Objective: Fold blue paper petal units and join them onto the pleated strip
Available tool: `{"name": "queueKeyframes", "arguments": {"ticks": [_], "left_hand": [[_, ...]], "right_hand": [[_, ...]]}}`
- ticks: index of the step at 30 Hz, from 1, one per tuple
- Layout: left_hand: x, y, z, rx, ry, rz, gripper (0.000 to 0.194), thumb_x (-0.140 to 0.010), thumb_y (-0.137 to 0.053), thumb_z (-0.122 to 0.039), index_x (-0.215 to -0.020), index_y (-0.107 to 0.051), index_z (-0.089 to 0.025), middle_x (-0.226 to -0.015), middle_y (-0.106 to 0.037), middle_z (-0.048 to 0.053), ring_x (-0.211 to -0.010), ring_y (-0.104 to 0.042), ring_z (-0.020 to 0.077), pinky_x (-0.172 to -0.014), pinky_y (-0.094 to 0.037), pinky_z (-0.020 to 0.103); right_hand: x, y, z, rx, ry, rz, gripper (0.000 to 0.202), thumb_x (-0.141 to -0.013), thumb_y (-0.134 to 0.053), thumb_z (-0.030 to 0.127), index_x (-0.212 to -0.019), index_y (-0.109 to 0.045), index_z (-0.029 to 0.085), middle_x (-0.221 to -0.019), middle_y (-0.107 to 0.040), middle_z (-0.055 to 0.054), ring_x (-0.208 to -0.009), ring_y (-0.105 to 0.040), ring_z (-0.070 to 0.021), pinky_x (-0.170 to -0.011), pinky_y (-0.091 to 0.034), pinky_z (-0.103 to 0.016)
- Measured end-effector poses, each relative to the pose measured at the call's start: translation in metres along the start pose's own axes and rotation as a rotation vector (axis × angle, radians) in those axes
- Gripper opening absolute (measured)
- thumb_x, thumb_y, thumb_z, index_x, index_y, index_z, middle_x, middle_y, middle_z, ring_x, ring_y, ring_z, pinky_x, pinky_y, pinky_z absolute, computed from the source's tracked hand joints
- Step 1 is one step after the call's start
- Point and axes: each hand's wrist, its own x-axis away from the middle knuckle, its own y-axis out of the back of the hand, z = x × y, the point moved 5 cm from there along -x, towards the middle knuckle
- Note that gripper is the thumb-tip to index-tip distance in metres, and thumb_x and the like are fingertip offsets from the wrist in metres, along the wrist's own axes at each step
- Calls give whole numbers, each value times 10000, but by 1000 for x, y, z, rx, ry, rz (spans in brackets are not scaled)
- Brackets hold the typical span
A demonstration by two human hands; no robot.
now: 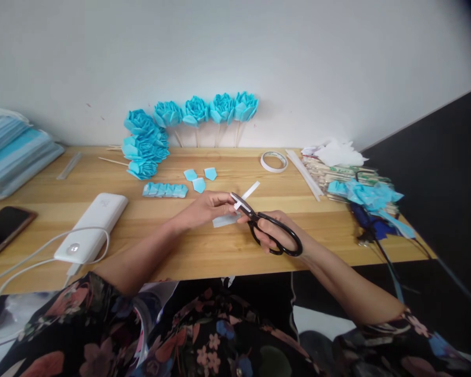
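My right hand point(272, 230) grips black-handled scissors point(294, 245), its fingers through the loops. The blades point up and left, with a white strip point(252, 189) between or against them. My left hand point(210, 208) is closed at the fingertips, pinching the strip's lower end beside the blade tips. Under the hands a pale translucent piece point(224, 220) lies on the wooden table point(204, 256). Beyond my left hand are three small light-blue paper pieces point(199, 185) and a folded blue strip point(165, 190).
Blue paper flowers point(196, 111) on sticks lean against the wall, others point(143, 144) lie left. A tape roll point(273, 162), clear sticks point(304, 174) and a stick pile point(325, 173) are right. Left are a power bank point(92, 228), phone point(6, 230) and bagged masks point(19, 152).
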Motion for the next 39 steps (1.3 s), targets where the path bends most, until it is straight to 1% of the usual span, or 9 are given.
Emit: {"name": "queueKeyframes", "arguments": {"ticks": [2,4,7,10,17,22,27,32,39], "left_hand": [[-1,1,2,9,7,-5,289,-851,-699,-417,-948,-734,-147,-895,-725,63,-870,-658,174,-860,-505,322],[-1,4,3,-12,27,-51,303,-846,-698,-443,-907,-731,-148,-862,-721,58,-810,-646,160,-816,-509,310],[0,11,5,-74,52,-152,325,-858,-672,-469,-818,-725,-151,-808,-708,48,-741,-612,136,-765,-498,282],[0,16,8,-58,45,-220,337,-870,-657,-470,-800,-724,-147,-805,-709,47,-746,-611,132,-777,-496,278],[0,15,11,35,17,-221,348,-854,-688,-490,-888,-758,-150,-834,-740,66,-790,-655,149,-810,-512,302],[1,15,7,14,3,-212,362,-854,-683,-504,-888,-764,-153,-857,-753,74,-819,-668,160,-826,-514,304],[1,12,6,-25,-15,-162,319,-825,-716,-477,-861,-759,-163,-860,-753,62,-820,-663,159,-810,-505,293],[1,10,3,-48,-12,-150,328,-811,-727,-466,-858,-750,-142,-875,-749,59,-822,-654,159,-802,-496,289],[2,7,1,-44,-18,-115,349,-795,-740,-468,-881,-755,-130,-900,-751,60,-846,-661,169,-805,-508,290]], "right_hand": [[1,1,0,10,0,6,597,-900,-546,632,-1136,-677,99,-517,-363,96,-407,-295,-57,-482,-506,-263],[2,-3,-1,46,-11,67,613,-855,-604,649,-1158,-673,120,-565,-402,80,-462,-355,-67,-584,-530,-288],[5,-14,0,112,26,226,726,-756,-660,726,-1216,-649,164,-732,-500,21,-641,-456,-104,-672,-480,-279],[8,-20,2,111,89,290,786,-770,-574,789,-1265,-613,180,-821,-516,-10,-709,-457,-124,-670,-425,-274],[12,0,-1,42,45,173,691,-899,-492,694,-1272,-576,118,-783,-521,-5,-638,-479,-108,-711,-502,-320],[11,2,1,49,86,159,633,-932,-478,649,-1228,-598,103,-745,-532,3,-580,-479,-92,-679,-519,-314],[8,2,2,43,47,137,607,-925,-515,629,-1206,-621,102,-707,-532,14,-524,-474,-80,-580,-493,-275],[5,2,3,38,56,116,597,-909,-549,624,-1169,-648,96,-668,-538,24,-477,-461,-67,-512,-462,-247],[6,4,4,37,29,80,589,-897,-573,620,-1155,-668,99,-641,-547,23,-452,-464,-61,-432,-368,-213]]}}
